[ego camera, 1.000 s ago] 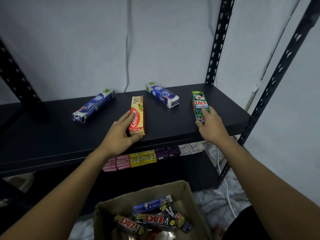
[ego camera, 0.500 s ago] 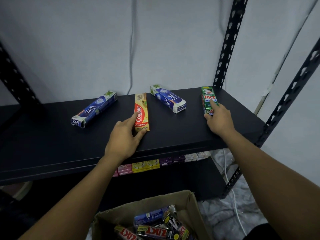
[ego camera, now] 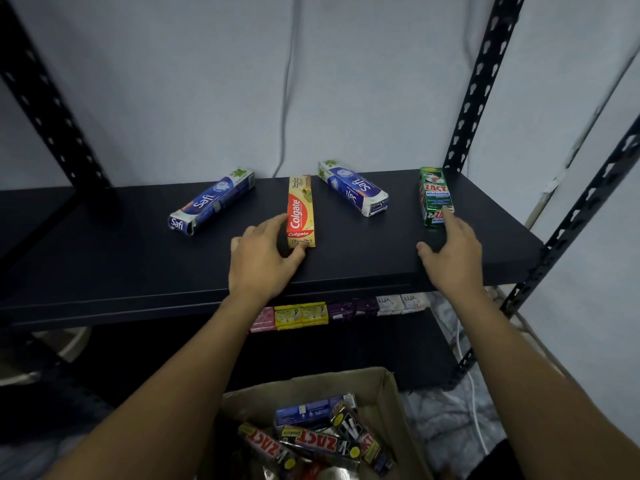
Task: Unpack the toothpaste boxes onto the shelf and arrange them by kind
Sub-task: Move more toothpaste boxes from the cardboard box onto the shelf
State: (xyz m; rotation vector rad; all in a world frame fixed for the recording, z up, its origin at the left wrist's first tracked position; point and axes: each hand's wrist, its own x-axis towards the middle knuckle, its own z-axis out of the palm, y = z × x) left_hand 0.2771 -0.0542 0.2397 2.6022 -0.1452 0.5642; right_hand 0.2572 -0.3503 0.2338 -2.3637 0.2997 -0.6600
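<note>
Resting on: the flat black metal shelf (ego camera: pixel 346 265) carries four toothpaste boxes, all lying flat, spaced apart.
Left hand: the left hand (ego camera: pixel 263 261) lies palm down on the shelf, fingers spread and loose; its fingertips touch the left edge and near end of the long yellow-and-red Colgate carton (ego camera: pixel 300 211), not wrapped around it.
Right hand: the right hand (ego camera: pixel 453 252) is also palm down and loose, thumb splayed out on the shelf; its index fingertip touches the near end of the green Zact Whitening carton (ego camera: pixel 435 197), clamped on nothing.
Colgate carton: points nearly straight back toward the wall, in the middle of the shelf.
Zact carton: near the right end of the shelf, beside the black perforated upright (ego camera: pixel 485 81).
Left Safi box: the blue-and-white Safi carton (ego camera: pixel 211 201) lies angled, left of the Colgate one.
Right Safi box: a second blue-and-white Safi carton (ego camera: pixel 353 192) lies angled the other way, between the Colgate and Zact cartons.
Below: the open brown cardboard box (ego camera: pixel 388 393) holds a jumble of black-and-red Zact cartons (ego camera: pixel 311 445) and a blue carton (ego camera: pixel 313 408).
Lower shelf: a row of small soap packs (ego camera: pixel 339 311), pink, yellow, purple and white, shows under the shelf edge.
</note>
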